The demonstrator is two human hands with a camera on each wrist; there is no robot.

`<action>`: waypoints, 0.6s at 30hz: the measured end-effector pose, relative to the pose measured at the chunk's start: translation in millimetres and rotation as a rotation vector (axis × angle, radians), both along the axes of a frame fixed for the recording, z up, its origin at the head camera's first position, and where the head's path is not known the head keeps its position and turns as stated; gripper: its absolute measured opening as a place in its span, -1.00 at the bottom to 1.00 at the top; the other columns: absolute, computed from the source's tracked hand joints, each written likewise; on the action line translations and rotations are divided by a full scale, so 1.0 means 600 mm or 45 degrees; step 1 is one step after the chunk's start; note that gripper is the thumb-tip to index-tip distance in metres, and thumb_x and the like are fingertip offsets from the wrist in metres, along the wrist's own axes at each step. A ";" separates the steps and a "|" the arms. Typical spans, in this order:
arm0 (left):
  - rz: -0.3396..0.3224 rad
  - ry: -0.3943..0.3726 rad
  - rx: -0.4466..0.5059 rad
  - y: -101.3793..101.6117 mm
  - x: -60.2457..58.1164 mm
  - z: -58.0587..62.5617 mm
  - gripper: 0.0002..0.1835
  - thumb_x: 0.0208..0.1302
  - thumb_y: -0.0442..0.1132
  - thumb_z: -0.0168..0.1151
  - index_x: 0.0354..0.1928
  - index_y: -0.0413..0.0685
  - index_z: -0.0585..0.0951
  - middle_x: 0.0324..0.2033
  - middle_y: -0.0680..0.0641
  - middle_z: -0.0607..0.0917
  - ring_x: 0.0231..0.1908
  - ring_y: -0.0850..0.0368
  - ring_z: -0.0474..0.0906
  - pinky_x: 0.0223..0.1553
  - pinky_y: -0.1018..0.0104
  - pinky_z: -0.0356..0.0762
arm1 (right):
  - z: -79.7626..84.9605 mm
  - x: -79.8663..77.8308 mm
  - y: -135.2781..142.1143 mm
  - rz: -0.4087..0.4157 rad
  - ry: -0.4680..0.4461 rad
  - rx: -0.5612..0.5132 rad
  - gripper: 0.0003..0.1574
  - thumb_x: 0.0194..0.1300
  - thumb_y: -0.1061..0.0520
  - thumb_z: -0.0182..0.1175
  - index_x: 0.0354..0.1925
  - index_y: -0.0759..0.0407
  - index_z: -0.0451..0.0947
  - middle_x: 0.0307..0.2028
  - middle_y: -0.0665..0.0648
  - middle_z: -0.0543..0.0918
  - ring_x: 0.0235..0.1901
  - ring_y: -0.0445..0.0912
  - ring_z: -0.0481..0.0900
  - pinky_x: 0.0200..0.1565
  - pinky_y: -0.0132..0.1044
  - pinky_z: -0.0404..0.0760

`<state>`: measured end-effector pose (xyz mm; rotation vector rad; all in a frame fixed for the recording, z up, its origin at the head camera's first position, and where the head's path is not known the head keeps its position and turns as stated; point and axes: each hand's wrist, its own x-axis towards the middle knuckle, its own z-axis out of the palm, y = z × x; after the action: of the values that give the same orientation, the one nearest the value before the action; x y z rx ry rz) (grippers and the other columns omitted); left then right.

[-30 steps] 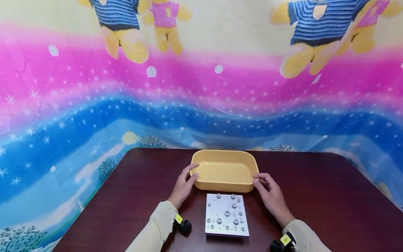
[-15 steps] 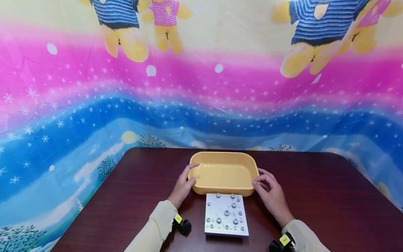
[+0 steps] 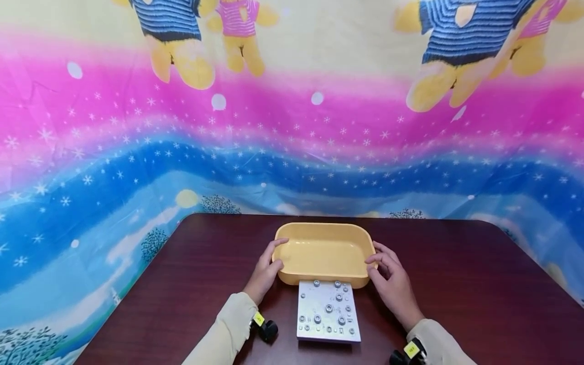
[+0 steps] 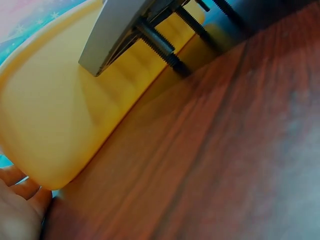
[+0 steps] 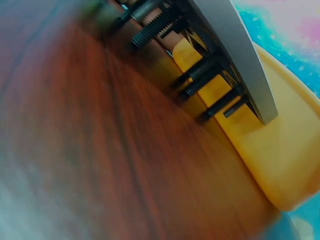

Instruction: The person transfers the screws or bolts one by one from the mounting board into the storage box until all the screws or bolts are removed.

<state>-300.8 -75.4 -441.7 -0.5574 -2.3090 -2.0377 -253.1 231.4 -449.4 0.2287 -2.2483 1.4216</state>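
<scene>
A yellow plastic tray with raised walls stands on the table behind a silver metal plate. My left hand holds its left end, index finger over the rim and thumb at the near corner. At the opposite end, my right hand grips the rim between thumb and fingers. Several socket-head bolts sit in the plate. From the left wrist, threaded shafts show below the raised plate, and fingers touch the tray's lower corner. My right hand's grip is hidden in the right wrist view.
The dark red-brown wooden table reaches back to a printed cloth backdrop. Black wrist cameras hang from both sleeves, close to the tabletop on either side of the plate.
The tray has slid toward me, and its near wall now meets the plate's far edge in the head view. My right fingers have shifted slightly on the rim; the plate stays put.
</scene>
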 end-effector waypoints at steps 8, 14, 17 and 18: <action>0.065 0.024 0.009 -0.007 -0.003 -0.028 -0.34 0.11 -0.48 -0.09 0.32 0.07 0.38 0.35 -0.02 0.30 0.23 0.03 0.28 0.09 0.27 0.24 | 0.000 0.004 -0.016 -0.046 0.013 -0.013 -0.90 0.30 0.22 0.19 -0.19 0.15 0.59 0.27 0.05 0.40 0.21 -0.06 0.40 0.09 -0.55 0.35; 0.081 0.025 0.005 -0.008 -0.002 -0.025 -0.36 0.16 -0.46 -0.07 0.34 0.01 0.36 0.35 -0.04 0.30 0.26 -0.01 0.27 0.12 0.24 0.25 | 0.003 0.019 -0.025 -0.219 0.199 -0.175 -0.93 0.28 0.21 0.23 -0.30 0.23 0.59 -0.35 0.03 0.58 -0.42 -0.20 0.50 -0.38 -0.48 0.44; 0.080 0.011 -0.003 -0.004 -0.005 -0.025 -0.38 0.19 -0.44 -0.04 0.34 0.05 0.36 0.36 -0.01 0.29 0.28 0.00 0.26 0.15 0.16 0.23 | 0.002 0.040 -0.037 -0.027 0.205 -0.214 -0.89 0.29 0.27 0.20 -0.41 0.25 0.55 -0.67 0.02 0.45 -0.67 -0.21 0.37 -0.62 -0.39 0.34; 0.081 0.012 -0.009 -0.002 -0.005 -0.025 -0.39 0.20 -0.43 -0.03 0.34 0.06 0.36 0.36 0.00 0.29 0.28 0.00 0.25 0.15 0.14 0.23 | 0.001 0.047 -0.043 0.084 0.175 -0.213 -0.90 0.29 0.29 0.20 -0.40 0.25 0.56 -0.72 0.01 0.42 -0.72 -0.22 0.34 -0.66 -0.37 0.32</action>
<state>-303.9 -76.8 -456.8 -0.4857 -2.2983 -1.9956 -224.8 205.3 -449.0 0.3369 -2.0172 1.5692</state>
